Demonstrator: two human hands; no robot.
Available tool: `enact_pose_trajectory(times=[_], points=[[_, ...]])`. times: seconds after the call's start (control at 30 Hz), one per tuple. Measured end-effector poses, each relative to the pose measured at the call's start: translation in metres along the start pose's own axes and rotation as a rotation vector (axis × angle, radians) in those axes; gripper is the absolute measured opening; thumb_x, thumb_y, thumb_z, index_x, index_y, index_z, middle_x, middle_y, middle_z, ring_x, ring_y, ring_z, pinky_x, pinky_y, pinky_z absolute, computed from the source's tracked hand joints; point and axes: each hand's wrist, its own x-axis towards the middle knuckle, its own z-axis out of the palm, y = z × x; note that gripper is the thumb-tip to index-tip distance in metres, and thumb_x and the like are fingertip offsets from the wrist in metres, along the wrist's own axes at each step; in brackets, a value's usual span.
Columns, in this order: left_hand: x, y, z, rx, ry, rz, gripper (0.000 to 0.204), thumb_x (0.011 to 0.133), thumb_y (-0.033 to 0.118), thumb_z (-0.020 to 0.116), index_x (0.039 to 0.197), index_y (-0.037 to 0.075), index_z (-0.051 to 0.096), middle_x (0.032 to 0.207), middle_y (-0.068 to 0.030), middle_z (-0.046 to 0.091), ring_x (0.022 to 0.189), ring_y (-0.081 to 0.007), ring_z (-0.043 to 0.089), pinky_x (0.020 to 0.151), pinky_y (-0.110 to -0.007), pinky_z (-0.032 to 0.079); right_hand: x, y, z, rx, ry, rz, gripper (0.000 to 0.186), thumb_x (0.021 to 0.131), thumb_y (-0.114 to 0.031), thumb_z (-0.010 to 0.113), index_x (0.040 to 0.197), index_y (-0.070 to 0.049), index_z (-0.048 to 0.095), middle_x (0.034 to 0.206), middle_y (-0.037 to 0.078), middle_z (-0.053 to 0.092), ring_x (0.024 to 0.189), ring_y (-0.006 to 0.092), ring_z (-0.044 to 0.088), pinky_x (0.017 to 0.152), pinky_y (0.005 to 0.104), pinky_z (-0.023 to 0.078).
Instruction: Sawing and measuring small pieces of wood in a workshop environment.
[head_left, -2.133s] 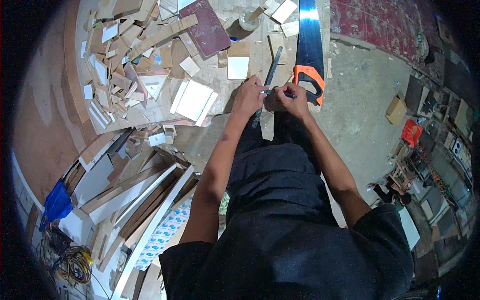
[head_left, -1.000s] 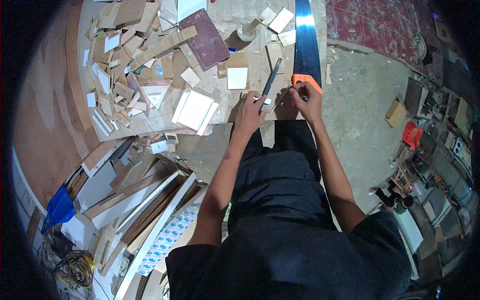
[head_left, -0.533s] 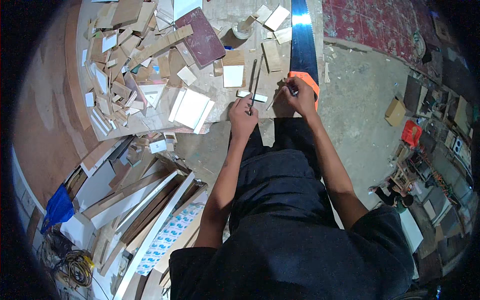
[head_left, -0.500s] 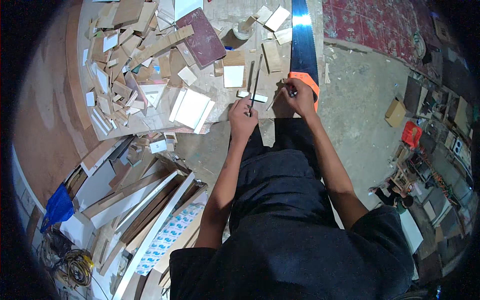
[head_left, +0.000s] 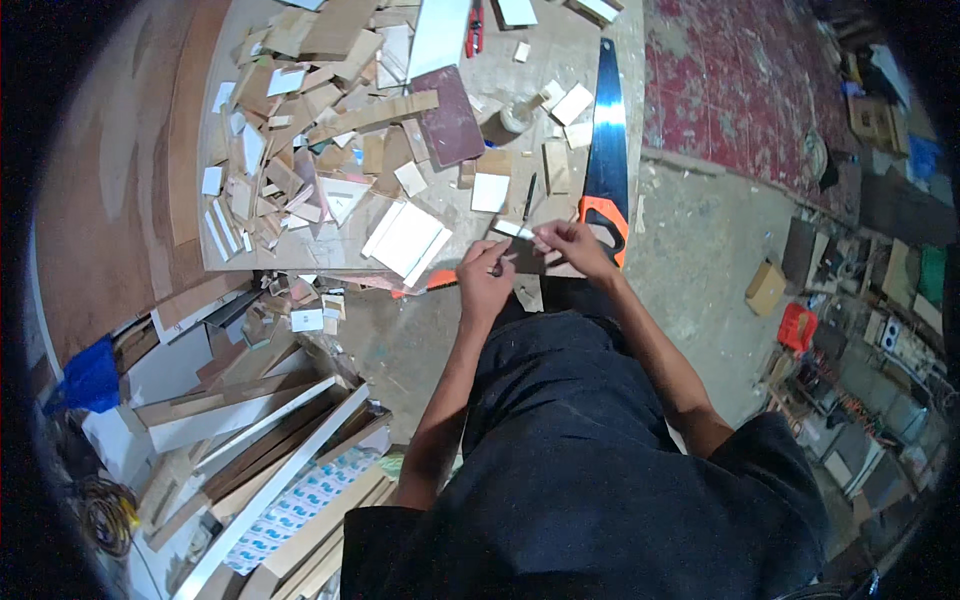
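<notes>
My right hand [head_left: 575, 248] pinches the right end of a small white block [head_left: 512, 229] near the table's front edge. Just left of it, my left hand [head_left: 485, 283] has its fingers curled, and a small dark thing shows between them. What the left hand grips is too hidden to name. An orange strip [head_left: 437, 282] sticks out beside that hand at the table edge. Beyond the block lies a thin black pencil-like stick [head_left: 529, 196]. To the right of my right hand rests a handsaw [head_left: 606, 160] with an orange handle.
Wood offcuts [head_left: 290, 175] are heaped on the table's left. White boards [head_left: 406, 240], a dark red book-like slab [head_left: 452, 120], a tape roll [head_left: 514, 117] and a red-and-black tool [head_left: 475, 28] also lie there. Long boards [head_left: 285, 470] lean below left. An orange-red crate [head_left: 797, 327] stands right.
The long thin dark stick no longer rises from my left hand. My right hand has moved left from beside the saw handle to the white block. The view has shifted, showing more of the table's far side.
</notes>
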Motion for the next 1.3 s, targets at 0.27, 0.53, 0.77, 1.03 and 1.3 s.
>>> enact_pose_trajectory(times=[0.27,0.53,0.77,1.03,1.3], points=[[0.014,0.029,0.012,0.052,-0.159,0.037,0.019,0.079,0.002,0.068,0.098,0.001,0.073,0.092,-0.013,0.068,0.08,-0.0257,0.067,0.074,-0.033,0.053,0.016,0.006,0.003,0.207,0.263,0.083,0.024,0.098,-0.019,0.057,0.104,0.004,0.063,0.087,0.013,0.068,0.071,0.0213,0.069,0.063,0.0349,0.06],[0.015,0.216,-0.117,-0.468,0.135,0.145,0.022,0.085,0.002,0.066,0.107,-0.002,0.066,0.099,-0.0129,0.069,0.092,-0.0209,0.066,0.081,-0.033,0.051,0.076,0.003,-0.044,0.425,0.326,0.051,0.029,0.1,-0.023,0.056,0.099,0.006,0.058,0.091,0.017,0.065,0.078,0.0232,0.068,0.068,0.0335,0.059],[0.003,0.344,-0.153,-0.531,0.104,0.598,0.02,0.086,0.026,0.071,0.095,0.011,0.061,0.092,-0.0067,0.066,0.076,-0.0218,0.065,0.063,-0.034,0.049,0.091,0.015,-0.049,0.33,0.164,0.033,0.019,0.094,-0.008,0.055,0.101,0.008,0.062,0.09,0.014,0.066,0.076,0.023,0.066,0.068,0.0325,0.055],[-0.016,0.369,-0.187,-0.305,-0.106,0.328,0.024,0.078,0.028,0.078,0.09,0.013,0.063,0.097,-0.0043,0.065,0.078,-0.0205,0.064,0.062,-0.03,0.049,0.053,0.02,-0.015,-0.833,0.152,-0.259,0.037,0.071,-0.031,0.082,0.095,-0.006,0.069,0.089,0.01,0.071,0.08,0.0243,0.07,0.071,0.0356,0.055],[-0.002,0.243,-0.165,-0.135,0.042,0.327,0.008,0.079,0.004,0.076,0.084,0.004,0.069,0.09,-0.0076,0.067,0.077,-0.0179,0.066,0.068,-0.027,0.052,0.046,0.023,0.001,-1.281,0.023,-0.343,0.037,0.074,-0.026,0.075,0.104,-0.008,0.067,0.1,0.015,0.065,0.088,0.0335,0.067,0.075,0.0439,0.054]])
